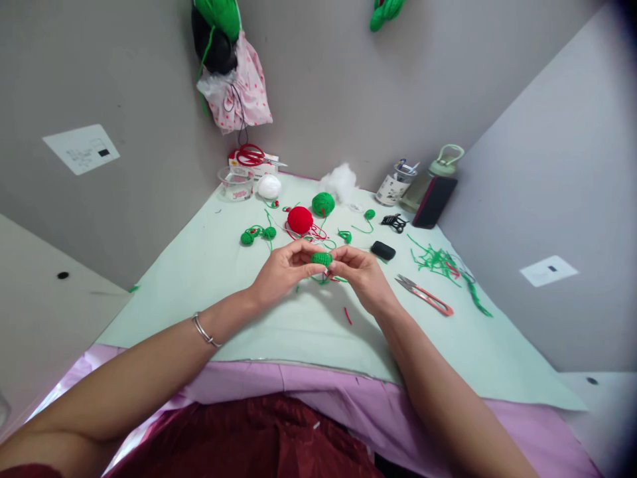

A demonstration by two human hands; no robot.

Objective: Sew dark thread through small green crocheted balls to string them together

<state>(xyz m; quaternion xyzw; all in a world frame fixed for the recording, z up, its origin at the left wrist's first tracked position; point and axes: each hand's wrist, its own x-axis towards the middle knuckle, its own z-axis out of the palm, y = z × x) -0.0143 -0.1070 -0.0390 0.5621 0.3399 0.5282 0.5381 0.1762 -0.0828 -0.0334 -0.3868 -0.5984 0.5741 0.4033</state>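
- Left hand (284, 271): thumb and fingers pinched together on one end of a small green crocheted piece (321, 259).
- Right hand (363, 273): fingertips pinched on its other end.
- The piece is between both hands, over a pale tabletop (293, 332), near a red yarn ball (300, 220).

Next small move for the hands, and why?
Probably a slight turn of the green crocheted piece with the right hand, the left hand steadying it: fingers of both hands hold it from opposite sides, so one could brace while the other turns.
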